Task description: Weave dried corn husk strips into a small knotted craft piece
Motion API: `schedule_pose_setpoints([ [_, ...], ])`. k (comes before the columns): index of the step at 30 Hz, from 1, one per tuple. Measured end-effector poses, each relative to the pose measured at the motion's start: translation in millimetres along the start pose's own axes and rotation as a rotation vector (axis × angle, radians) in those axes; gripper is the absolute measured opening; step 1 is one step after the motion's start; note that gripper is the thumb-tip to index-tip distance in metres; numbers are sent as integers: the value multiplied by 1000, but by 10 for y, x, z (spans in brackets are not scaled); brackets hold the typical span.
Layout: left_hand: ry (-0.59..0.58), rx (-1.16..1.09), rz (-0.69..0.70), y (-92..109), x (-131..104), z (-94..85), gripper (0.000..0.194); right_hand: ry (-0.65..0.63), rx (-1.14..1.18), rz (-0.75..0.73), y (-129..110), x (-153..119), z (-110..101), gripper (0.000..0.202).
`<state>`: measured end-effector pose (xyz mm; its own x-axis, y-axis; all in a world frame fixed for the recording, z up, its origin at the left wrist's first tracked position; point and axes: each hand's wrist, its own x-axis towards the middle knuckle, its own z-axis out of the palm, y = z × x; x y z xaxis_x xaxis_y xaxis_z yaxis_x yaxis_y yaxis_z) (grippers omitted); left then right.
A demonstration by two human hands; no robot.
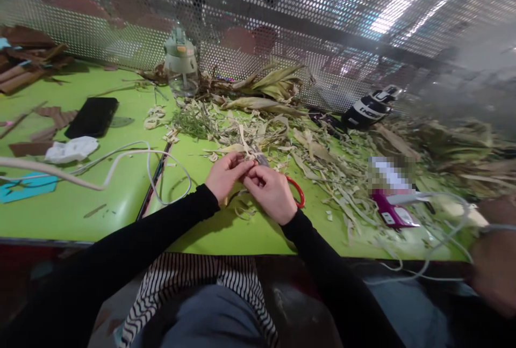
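Note:
My left hand (228, 175) and my right hand (272, 191) meet over the green table (201, 224), fingertips pinched close together. A small pale piece, apparently dry husk, shows between them, its shape partly hidden by the fingers. Scissors with a red handle (297, 192) lie partly behind my right hand. Just beyond both hands spreads a heap of dry leaf scraps (258, 128), and a few curled strips (242, 209) lie below my fingers.
A clear bottle (181, 66), a black bottle (368, 109) and larger dry leaves (278, 84) stand or lie at the back. Left are a phone (92, 117), tissue (72, 149) and white cable (108, 173). A purple packet (393, 211) and another person's hand (494, 262) appear right.

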<state>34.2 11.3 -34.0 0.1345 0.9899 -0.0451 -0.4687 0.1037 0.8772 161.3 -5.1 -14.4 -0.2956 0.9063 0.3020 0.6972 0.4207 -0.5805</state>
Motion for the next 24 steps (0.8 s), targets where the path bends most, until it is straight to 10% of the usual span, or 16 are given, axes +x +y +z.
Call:
schedule_pose_setpoints([
  [12,-115,-30,-11,122,-17,-33,26,-293,75,-162,21,-149,-116,20],
  [18,-206,-6,-76,144,-18,-55,24,131,-60,-121,160,58,-448,18],
  [24,-229,33,-113,122,-12,-43,19,-145,81,-113,274,76,-404,32],
])
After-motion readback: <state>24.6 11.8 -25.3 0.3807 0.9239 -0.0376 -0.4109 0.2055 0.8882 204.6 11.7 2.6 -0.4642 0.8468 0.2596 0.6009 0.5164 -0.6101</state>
